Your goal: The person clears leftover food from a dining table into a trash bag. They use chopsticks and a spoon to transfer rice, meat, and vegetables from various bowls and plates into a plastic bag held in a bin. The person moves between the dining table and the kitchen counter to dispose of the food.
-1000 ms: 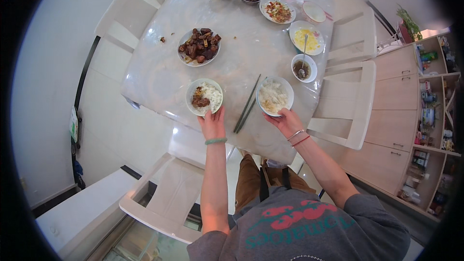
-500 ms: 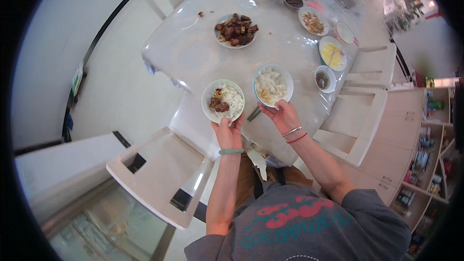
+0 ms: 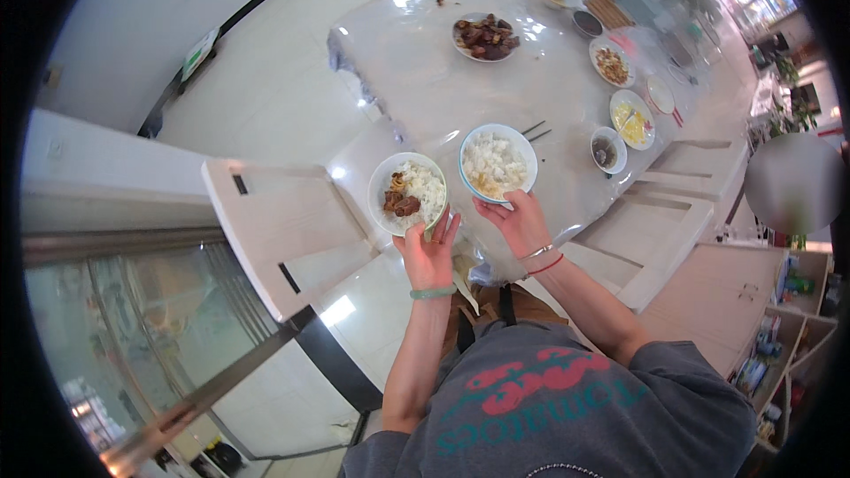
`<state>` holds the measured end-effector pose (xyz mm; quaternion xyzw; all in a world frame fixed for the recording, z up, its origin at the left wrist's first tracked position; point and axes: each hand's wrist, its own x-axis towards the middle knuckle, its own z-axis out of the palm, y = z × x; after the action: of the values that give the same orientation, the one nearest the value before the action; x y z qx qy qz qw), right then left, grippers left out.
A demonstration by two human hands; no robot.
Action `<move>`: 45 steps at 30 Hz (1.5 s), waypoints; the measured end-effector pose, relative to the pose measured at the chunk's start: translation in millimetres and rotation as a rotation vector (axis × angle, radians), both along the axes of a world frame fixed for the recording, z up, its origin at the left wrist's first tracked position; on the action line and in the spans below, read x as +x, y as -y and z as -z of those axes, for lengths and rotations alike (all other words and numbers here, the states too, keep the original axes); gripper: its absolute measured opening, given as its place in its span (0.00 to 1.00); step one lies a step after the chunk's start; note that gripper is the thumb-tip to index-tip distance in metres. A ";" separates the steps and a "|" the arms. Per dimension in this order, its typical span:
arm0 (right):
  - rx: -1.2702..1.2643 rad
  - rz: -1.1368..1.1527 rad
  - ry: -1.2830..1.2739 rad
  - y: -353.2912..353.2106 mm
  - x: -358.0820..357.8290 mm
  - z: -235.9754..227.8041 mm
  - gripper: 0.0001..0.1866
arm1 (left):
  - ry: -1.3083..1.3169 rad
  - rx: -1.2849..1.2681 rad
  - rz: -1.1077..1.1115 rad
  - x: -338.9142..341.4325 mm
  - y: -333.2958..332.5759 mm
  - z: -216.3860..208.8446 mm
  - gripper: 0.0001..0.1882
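Observation:
My left hand (image 3: 429, 255) grips a pale bowl (image 3: 376, 202) from its near side, wearing a green bangle. White rice (image 3: 428, 188) and dark brown chunks of food (image 3: 402, 204) fill that bowl. Just to the right, a blue-rimmed bowl (image 3: 467, 179) of white rice (image 3: 496, 159) is held by my right hand (image 3: 521, 223), its thumb at the near rim. A silver bracelet and a red cord circle that wrist. Past this second bowl, a pair of dark chopsticks (image 3: 537, 132) lies on the table, partly hidden.
The table (image 3: 416, 80) has a clear plastic cover. On it stand a plate of braised brown food (image 3: 486, 37), a soup bowl (image 3: 608, 150), a yellow dish (image 3: 632, 120) and a nut-like dish (image 3: 612, 64). White chairs (image 3: 283, 235) flank me; another chair (image 3: 642, 243) is at right.
My view has turned and my body has shifted back to the left, so the table sits farther right. Both bowls stay in my hands; the chopsticks now show beyond the right bowl.

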<state>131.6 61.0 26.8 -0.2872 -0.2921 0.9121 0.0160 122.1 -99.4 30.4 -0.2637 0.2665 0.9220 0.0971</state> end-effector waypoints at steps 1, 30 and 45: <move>0.008 -0.040 -0.011 4.8 7.3 -7.0 0.25 | -0.009 -0.019 -0.037 11.6 3.1 -10.1 0.30; -0.060 -1.411 -0.215 674.8 495.1 -101.5 0.24 | -0.177 -0.268 -1.510 622.3 580.4 -104.8 0.29; -0.191 -1.953 -0.214 746.6 466.6 -88.1 0.23 | -0.152 -0.341 -2.019 615.3 573.8 -89.0 0.30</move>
<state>598.2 -685.6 114.8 0.1641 -0.3232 0.5654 -0.7409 737.4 -673.2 119.4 -0.3160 0.0535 0.5380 -0.7797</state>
